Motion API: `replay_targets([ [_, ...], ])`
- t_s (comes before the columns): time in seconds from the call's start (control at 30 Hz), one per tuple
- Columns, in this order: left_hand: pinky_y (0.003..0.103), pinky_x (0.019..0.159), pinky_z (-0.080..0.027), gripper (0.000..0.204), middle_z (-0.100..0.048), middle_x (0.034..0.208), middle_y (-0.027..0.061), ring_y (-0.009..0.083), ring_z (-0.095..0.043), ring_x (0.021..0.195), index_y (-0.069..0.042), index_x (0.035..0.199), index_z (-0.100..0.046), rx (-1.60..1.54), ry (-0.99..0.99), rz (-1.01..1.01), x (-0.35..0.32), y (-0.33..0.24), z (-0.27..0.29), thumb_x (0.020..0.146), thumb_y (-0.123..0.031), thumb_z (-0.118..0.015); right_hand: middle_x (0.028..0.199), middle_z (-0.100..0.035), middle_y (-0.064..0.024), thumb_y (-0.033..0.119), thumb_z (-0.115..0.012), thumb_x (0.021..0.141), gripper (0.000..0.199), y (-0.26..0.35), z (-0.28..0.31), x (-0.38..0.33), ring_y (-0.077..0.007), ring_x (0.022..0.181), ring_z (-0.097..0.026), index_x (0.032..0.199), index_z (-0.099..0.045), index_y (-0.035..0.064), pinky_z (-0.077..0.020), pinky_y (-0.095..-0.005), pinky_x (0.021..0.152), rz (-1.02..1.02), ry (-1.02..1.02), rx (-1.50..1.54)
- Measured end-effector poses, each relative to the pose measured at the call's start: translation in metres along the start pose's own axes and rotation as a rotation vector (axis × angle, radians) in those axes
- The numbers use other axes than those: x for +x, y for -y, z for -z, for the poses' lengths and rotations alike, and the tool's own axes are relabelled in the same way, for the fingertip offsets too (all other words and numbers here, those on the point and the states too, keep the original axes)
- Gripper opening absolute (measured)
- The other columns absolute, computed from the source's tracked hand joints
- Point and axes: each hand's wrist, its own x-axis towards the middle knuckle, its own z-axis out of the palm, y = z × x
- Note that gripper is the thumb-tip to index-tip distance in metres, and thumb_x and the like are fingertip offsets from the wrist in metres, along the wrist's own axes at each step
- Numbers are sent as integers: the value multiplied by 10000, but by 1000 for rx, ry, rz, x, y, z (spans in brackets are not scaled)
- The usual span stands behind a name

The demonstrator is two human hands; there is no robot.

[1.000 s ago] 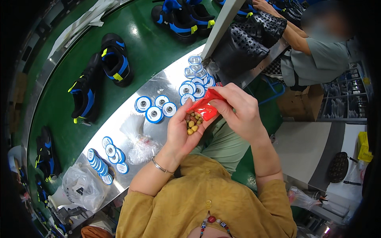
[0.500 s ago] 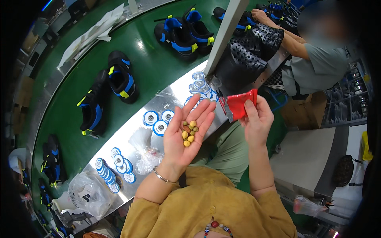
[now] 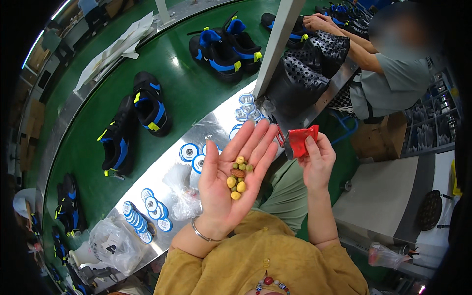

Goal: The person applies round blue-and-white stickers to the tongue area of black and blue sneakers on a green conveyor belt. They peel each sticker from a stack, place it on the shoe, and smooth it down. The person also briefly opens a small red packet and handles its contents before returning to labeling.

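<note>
My left hand (image 3: 233, 179) lies palm up with the fingers stretched out. Resting loose in its palm are several mixed nuts and beans (image 3: 238, 174): round yellow ones, small green ones and a brown one that looks like a peanut or almond. A bracelet circles that wrist. My right hand (image 3: 318, 160) pinches a small red snack packet (image 3: 301, 141) between thumb and fingers, to the right of the left fingertips. The packet looks crumpled, with its silvery-dark lower side turned toward the left hand. What it holds inside is hidden.
A metal ledge (image 3: 177, 182) runs beside a green conveyor (image 3: 179, 98) carrying black-and-blue shoes (image 3: 150, 103). On the ledge are round blue-edged labels (image 3: 189, 152), clear plastic wrap (image 3: 179, 182) and a plastic bag (image 3: 113, 243). A grey post (image 3: 275, 49) rises beyond; a co-worker (image 3: 398, 83) handles shoes at right.
The red packet has moved slightly down, and its outline looks smaller. My left hand has come a little closer and lower; more nuts and beans show in its palm.
</note>
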Motion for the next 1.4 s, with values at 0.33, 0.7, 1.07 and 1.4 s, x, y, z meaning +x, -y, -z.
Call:
replay_targets([
  [0.33, 516, 1018, -417, 1123, -361, 1361, 436, 513, -499, 1201, 113, 1479, -26, 197, 262, 223, -105, 23, -97, 846, -773, -301, 747, -616, -39, 121, -570, 959, 127, -12, 7, 1, -64, 505, -487, 982, -590, -2, -360, -201, 432, -9, -45, 10],
  [0.7, 517, 994, -440, 1133, -320, 1345, 480, 524, -488, 1205, 125, 1454, 107, -75, 521, -96, -62, 58, -70, 851, -780, -215, 847, -644, -34, 164, -560, 971, 138, -21, 18, -9, -47, 592, -541, 1034, -568, 42, -351, -176, 449, -41, 28, -29],
  [1.07, 441, 1125, -315, 1181, -241, 1473, 378, 439, -337, 1368, 70, 1482, 97, -9, 576, 285, -56, 30, -47, 782, -834, -201, 861, -637, -49, 167, -561, 969, 164, -32, 17, -13, -68, 607, -544, 1051, -558, 25, -365, -186, 463, -74, 39, -12],
  [1.4, 526, 1057, -376, 1033, -211, 1427, 456, 583, -302, 1314, 68, 1487, 6, -11, 177, 339, -65, 15, -37, 890, -749, -200, 897, -658, -48, 149, -568, 965, 152, -38, 30, -13, -77, 643, -588, 1072, -568, 41, -385, -184, 482, -131, -11, -9],
])
